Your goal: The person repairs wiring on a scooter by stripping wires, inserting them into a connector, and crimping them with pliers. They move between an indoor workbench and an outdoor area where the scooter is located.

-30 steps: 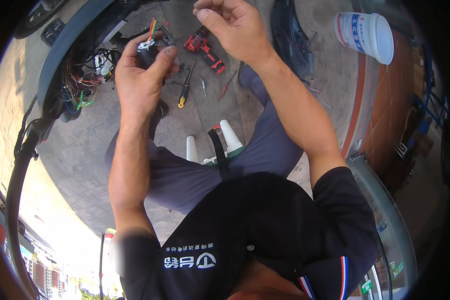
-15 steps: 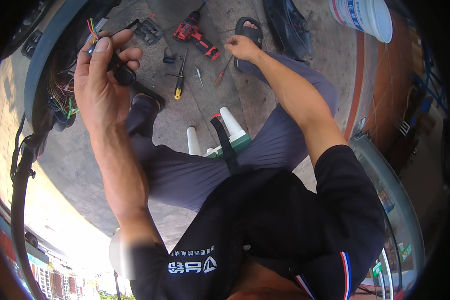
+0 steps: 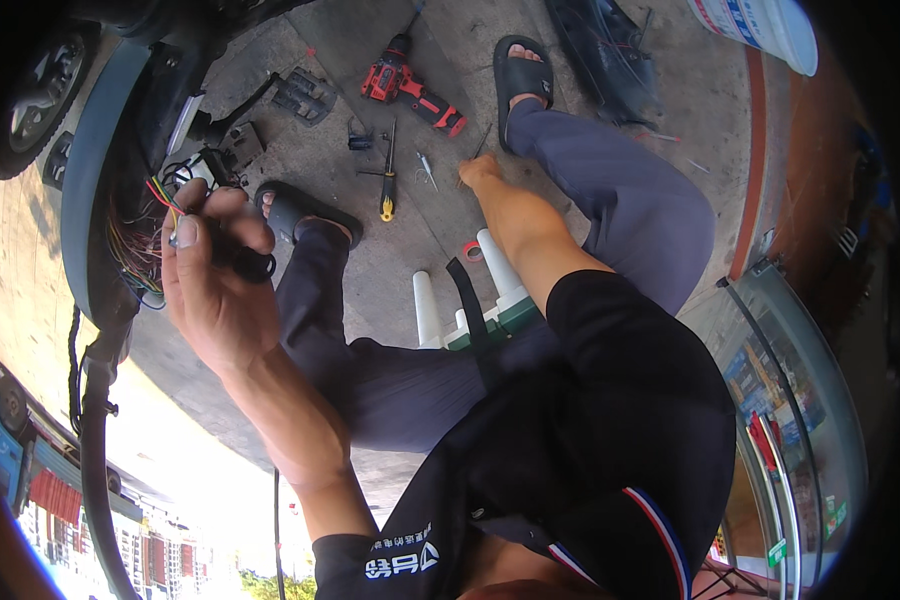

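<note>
My left hand [image 3: 210,280] grips a black component [image 3: 242,255] with red, yellow and green wires [image 3: 162,192] rising from it, beside the exposed wiring bundle [image 3: 130,250]. My right hand [image 3: 480,172] is down at the ground, its fingers closed on a small screwdriver [image 3: 485,138], whose handle they mostly hide. Close to it lie a slim pointed tool [image 3: 424,168], a black-and-yellow screwdriver [image 3: 388,196], a red-and-black drill [image 3: 410,95] and small black parts [image 3: 360,140].
A vehicle's dark curved body [image 3: 100,180] is at left. A black panel [image 3: 605,75] and white bucket [image 3: 755,30] lie ahead. A green-and-white low seat [image 3: 505,320], red tape roll [image 3: 473,251] and my sandaled feet [image 3: 525,85] are below. A glass display case [image 3: 790,400] stands at right.
My right hand has reached down onto the small screwdriver. My left hand, with the component, now appears lower in the picture. The whole view has shifted, bringing both feet into sight.
</note>
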### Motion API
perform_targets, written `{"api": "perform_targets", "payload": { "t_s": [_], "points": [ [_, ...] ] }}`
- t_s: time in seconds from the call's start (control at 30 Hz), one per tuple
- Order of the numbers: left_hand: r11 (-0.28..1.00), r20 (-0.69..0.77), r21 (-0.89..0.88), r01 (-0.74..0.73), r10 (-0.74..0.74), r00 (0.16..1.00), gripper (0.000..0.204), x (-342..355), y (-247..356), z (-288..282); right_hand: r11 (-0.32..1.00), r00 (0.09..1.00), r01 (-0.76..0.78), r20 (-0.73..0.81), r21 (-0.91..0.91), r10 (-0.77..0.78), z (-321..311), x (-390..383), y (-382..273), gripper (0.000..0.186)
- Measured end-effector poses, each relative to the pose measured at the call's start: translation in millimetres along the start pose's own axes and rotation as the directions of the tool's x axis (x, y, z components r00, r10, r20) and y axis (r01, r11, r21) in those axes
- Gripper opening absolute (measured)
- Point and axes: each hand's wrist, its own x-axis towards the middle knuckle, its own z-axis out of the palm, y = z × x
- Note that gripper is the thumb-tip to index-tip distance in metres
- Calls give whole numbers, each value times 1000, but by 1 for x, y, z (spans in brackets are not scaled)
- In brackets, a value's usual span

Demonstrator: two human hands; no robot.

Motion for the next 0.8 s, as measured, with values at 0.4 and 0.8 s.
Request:
{"api": "perform_targets", "payload": {
  "t_s": [0.4, 0.8],
  "points": [
    [992, -24, 129, -16, 20, 1000, 26, -2, -4, 10, 968, 955, 248, -164, -24, -249, -19, -37, 0, 50],
    [954, 85, 293, -62, 38, 996, 30, -8, -1, 24, -12, 7, 975, -86, 224, -996, -212, -288, -85, 36]
  ]
}}
